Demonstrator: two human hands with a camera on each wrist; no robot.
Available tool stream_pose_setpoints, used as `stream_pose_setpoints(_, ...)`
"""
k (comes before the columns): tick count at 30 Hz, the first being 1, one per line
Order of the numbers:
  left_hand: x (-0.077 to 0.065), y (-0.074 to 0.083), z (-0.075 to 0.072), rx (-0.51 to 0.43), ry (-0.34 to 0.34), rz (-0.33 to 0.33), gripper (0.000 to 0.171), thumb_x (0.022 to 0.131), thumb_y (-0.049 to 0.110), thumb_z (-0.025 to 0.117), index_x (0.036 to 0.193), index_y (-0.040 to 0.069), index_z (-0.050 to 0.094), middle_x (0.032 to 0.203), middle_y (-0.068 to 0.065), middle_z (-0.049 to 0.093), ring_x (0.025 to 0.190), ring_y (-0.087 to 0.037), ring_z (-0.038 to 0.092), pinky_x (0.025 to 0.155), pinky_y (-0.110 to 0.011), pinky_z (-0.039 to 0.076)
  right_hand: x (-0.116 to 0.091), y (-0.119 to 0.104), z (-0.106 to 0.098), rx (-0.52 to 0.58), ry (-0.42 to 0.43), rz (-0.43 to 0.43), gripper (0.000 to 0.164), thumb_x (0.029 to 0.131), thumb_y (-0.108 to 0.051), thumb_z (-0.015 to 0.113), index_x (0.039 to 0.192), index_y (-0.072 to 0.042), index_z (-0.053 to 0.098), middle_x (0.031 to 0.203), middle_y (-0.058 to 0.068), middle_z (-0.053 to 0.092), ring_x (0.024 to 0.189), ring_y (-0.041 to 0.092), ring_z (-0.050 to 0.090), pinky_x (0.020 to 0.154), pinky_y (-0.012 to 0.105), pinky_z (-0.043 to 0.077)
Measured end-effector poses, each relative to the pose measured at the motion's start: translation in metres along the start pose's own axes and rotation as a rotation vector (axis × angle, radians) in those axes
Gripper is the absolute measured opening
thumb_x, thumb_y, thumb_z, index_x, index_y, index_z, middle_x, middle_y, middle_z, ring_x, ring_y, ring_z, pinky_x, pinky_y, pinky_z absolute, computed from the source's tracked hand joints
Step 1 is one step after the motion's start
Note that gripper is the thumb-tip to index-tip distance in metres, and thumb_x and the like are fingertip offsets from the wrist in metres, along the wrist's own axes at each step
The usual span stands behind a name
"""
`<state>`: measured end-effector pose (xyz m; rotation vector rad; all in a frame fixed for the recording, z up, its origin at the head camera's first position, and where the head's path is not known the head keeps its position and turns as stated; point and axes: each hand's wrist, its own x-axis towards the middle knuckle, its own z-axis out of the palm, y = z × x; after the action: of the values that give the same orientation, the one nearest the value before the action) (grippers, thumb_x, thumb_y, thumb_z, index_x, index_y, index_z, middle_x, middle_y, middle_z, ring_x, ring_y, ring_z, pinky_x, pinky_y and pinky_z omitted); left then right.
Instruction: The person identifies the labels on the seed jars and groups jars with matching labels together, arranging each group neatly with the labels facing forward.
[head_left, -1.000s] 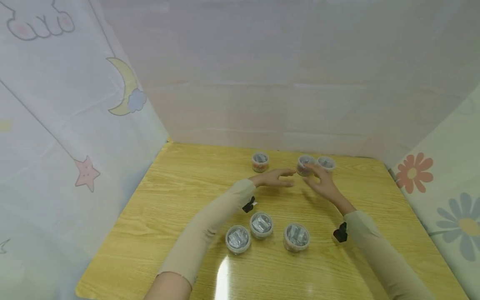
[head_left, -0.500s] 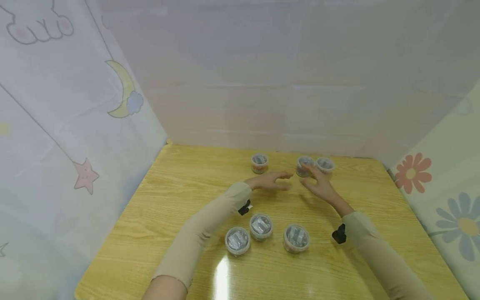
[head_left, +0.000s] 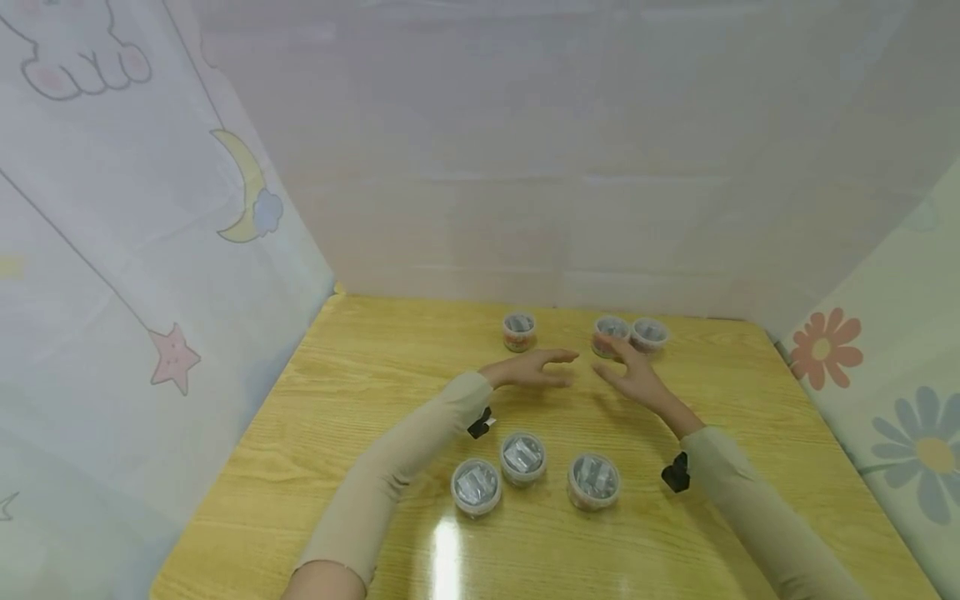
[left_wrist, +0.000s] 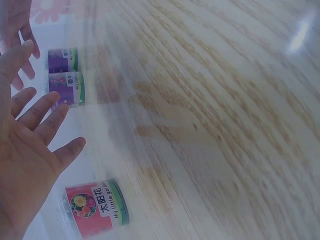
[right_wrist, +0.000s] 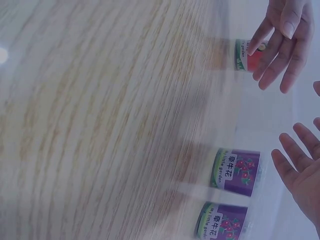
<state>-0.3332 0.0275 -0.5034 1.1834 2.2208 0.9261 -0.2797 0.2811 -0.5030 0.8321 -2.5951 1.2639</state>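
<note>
My left hand (head_left: 528, 369) hovers over the middle of the table, fingers extended and holding nothing. A small round tub with a red flower label (left_wrist: 95, 207) stands just beyond it. My right hand (head_left: 633, 379) faces it, also spread and without a grip, its fingertips overlapping a purple-labelled tub (right_wrist: 236, 171) in the head view. Beside that tub stands a second purple one (right_wrist: 222, 221), and both read "My little garden". Grey packets show through the tops.
Nearer me, three similar tubs stand between my forearms: a left one (head_left: 476, 487), a middle one (head_left: 522, 457) and a right one (head_left: 593, 481). A pale curtain wall (head_left: 465, 167) closes off the back of the wooden table (head_left: 360, 358).
Both hands have drawn slightly back toward me, the left one also shifting left. The tubs keep their places, and the head view has tilted a little.
</note>
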Motion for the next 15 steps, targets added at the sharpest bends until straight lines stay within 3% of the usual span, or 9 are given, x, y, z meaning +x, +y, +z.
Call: stream_pose_setpoints(15,-0.012,-0.002,-0.004,0.014,0.003,0.014,0.068,0.1,0.035,0.056,0.155,0.01,0.024,0.157,-0.005,0.028,0.144,-0.019,0.025,0.114,-0.04,0.028,-0.001,-0.008,0.003,-0.03,-0.013,-0.026,0.056,0.096,-0.011,0.063,0.145,0.002,0.039,0.139,0.027,0.046,0.12,0.048,0.048,0.096,0.065,0.04)
